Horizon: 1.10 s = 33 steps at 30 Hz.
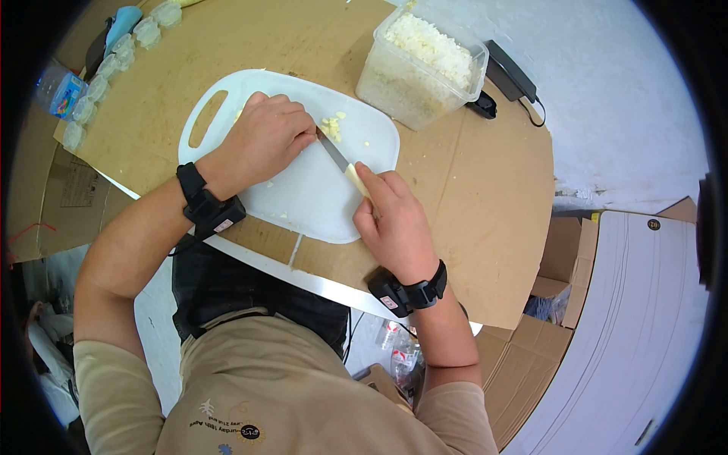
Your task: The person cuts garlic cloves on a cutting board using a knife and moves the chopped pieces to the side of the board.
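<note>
A white cutting board [303,205] with a handle slot lies on the cardboard-covered table. My left hand [265,136] rests on it, fingers curled and pressed together near the knife tip; whatever they pinch is hidden. My right hand [398,224] is wrapped around the pale handle of a knife [334,155]. The blade slants up and left across the board, its tip by my left fingertips. Just beyond the tip sits a small heap of finely chopped pale-yellow pieces [331,127], which look like garlic. A few stray bits are scattered on the board.
Behind the board stands a clear plastic tub [413,110] filled with chopped white pieces. A black power adapter [512,72] lies beside it. Small clear plastic cups [110,67] line the left edge, near a water bottle [64,92]. Cardboard boxes [531,356] stand at lower right.
</note>
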Motion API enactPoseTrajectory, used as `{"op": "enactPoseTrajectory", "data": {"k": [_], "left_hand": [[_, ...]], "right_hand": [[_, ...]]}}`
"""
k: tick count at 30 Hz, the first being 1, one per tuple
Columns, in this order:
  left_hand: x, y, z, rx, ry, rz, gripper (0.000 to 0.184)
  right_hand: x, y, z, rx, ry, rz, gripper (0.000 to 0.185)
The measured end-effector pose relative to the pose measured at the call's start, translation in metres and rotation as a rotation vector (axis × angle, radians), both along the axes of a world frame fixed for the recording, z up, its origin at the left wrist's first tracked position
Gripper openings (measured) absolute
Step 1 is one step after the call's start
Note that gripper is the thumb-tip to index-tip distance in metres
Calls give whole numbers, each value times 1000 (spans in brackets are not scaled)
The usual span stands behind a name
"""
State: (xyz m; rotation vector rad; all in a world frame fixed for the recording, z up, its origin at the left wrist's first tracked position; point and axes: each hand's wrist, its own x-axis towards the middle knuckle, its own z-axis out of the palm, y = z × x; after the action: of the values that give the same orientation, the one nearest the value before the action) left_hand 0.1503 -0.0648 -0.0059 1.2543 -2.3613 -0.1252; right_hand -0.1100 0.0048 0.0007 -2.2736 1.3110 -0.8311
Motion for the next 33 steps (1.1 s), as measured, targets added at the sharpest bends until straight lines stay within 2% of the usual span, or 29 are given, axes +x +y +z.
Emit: {"op": "enactPoseTrajectory", "data": {"k": [10, 18, 27, 29, 33], "left_hand": [[-1, 0, 5, 51, 0, 15, 4], [1, -1, 6, 29, 28, 17, 4], [39, -17, 28, 45, 64, 88, 21], [48, -19, 30, 181, 217, 182, 24], [63, -21, 34, 287, 117, 229, 29]], "right_hand": [[-1, 1, -1, 8, 31, 0, 46], [-7, -1, 0, -73, -134, -76, 47], [-7, -1, -3, -42, -100, -1, 47], [-8, 0, -2, -14, -65, 6, 46], [-8, 0, -2, 28, -12, -13, 45]]}}
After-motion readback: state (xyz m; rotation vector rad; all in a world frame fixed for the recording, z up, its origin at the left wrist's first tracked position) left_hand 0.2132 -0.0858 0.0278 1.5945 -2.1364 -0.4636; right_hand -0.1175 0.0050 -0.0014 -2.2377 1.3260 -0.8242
